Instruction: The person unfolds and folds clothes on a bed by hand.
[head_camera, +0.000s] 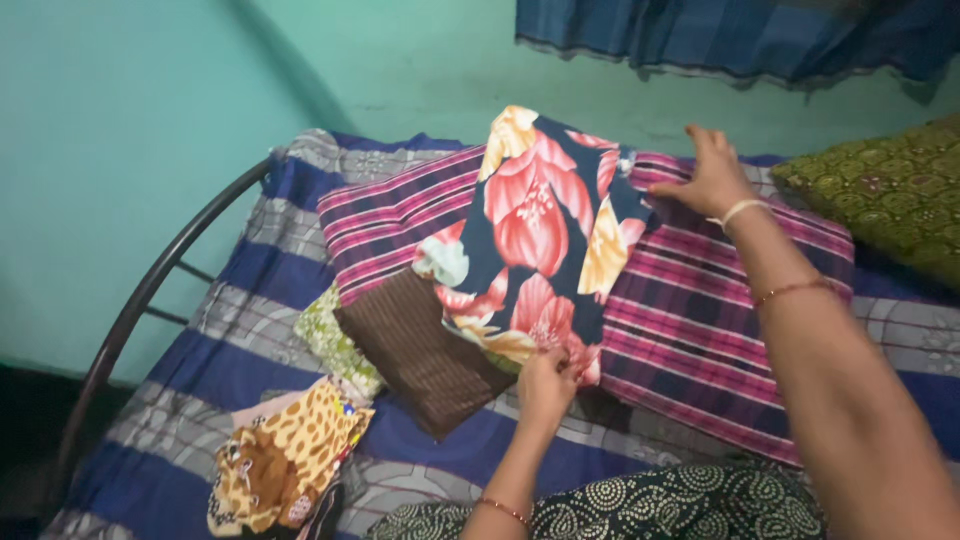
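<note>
Currently: both hands on floral cloth (540, 235).
Left hand (547, 385) pinches its near hem; right hand (712, 178) flat, fingers spread, pressing far corner; soft folded fabric.

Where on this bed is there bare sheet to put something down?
Bare striped sheet lies along the bed rail, left of the brown cloth and above the leopard cloth. The middle is crowded: floral cloth, plaid cloth, both hands.

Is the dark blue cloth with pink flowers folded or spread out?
Folded: the dark blue floral cloth forms a compact rectangle with layered edges on the striped pile.
</note>
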